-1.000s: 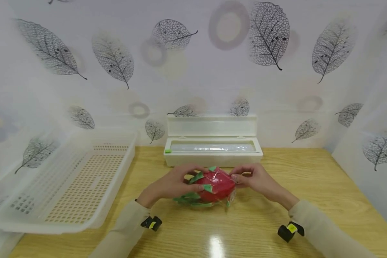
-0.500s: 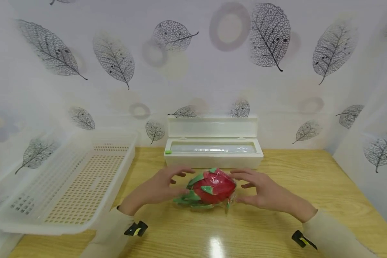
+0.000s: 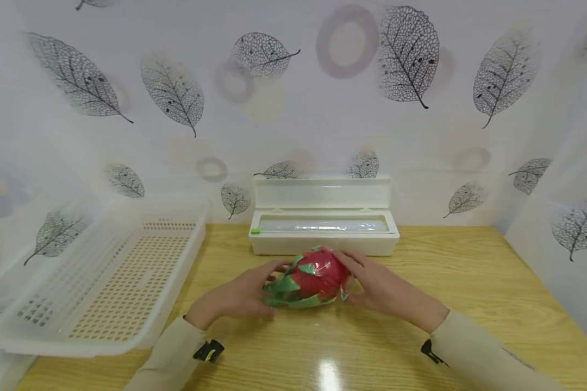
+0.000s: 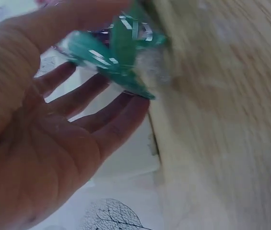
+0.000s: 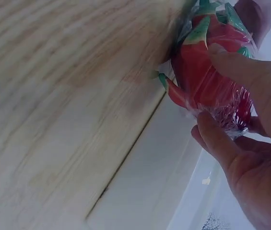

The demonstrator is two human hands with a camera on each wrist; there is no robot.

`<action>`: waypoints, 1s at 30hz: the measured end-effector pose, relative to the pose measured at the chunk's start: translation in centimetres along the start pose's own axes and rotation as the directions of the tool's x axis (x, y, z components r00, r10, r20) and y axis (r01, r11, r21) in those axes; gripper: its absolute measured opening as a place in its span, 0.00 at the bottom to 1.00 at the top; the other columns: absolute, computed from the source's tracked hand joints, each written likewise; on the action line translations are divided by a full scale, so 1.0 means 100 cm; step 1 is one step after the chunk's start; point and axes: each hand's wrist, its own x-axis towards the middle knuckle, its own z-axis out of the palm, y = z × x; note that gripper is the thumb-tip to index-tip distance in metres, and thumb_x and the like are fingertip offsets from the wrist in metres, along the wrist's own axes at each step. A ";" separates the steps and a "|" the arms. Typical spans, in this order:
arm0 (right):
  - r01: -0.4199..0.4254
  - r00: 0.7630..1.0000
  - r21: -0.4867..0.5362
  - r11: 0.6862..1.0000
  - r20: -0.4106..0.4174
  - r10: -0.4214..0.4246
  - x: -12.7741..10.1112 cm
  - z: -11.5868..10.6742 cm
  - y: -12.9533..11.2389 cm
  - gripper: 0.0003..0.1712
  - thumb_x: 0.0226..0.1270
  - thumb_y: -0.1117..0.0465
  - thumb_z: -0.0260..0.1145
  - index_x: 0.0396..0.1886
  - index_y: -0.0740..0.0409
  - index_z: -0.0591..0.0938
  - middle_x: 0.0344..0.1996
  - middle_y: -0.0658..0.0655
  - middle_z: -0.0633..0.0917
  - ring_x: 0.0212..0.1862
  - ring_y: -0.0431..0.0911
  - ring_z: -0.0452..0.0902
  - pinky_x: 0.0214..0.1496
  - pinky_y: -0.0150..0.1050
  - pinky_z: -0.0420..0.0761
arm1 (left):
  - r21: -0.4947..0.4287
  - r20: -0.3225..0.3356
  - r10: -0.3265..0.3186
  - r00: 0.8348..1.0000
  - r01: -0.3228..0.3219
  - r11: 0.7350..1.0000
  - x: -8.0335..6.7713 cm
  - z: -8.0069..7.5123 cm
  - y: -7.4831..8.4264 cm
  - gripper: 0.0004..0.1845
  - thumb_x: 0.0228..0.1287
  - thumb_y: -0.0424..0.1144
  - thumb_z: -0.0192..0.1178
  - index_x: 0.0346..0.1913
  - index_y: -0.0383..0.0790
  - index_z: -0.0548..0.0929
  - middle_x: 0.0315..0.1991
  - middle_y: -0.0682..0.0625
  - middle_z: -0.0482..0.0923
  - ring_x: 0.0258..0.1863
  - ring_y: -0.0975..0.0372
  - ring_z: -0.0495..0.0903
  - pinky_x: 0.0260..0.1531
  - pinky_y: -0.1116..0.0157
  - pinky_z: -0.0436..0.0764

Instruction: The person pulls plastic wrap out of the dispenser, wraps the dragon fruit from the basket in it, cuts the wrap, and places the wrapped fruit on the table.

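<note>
Dragon fruit (image 3: 313, 277), film-wrapped, mid-frame on table (image 3: 469, 282): cupped by left hand (image 3: 239, 296) and right hand (image 3: 376, 288), both grasping; wrap-smoothing step, probably; next, pressing loose film flat.

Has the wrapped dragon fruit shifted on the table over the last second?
Yes. The dragon fruit has moved slightly away from the person, its top now overlapping the front wall of the wrap dispenser box, held between the left hand and right hand.

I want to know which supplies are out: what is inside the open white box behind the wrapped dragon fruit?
A roll of clear film lies lengthwise in the open white box. The box's front wall hides the roll's lower part.
</note>
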 end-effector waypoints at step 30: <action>-0.103 0.987 0.240 0.965 -0.096 0.129 -0.016 -0.001 0.012 0.44 0.57 0.61 0.80 0.72 0.64 0.72 0.58 0.64 0.84 0.50 0.51 0.87 0.42 0.30 0.88 | 0.034 -0.193 0.070 0.979 -0.065 0.997 0.018 -0.003 -0.030 0.07 0.61 0.35 0.72 0.42 0.47 0.88 0.40 0.56 0.89 0.42 0.67 0.86 0.47 0.70 0.84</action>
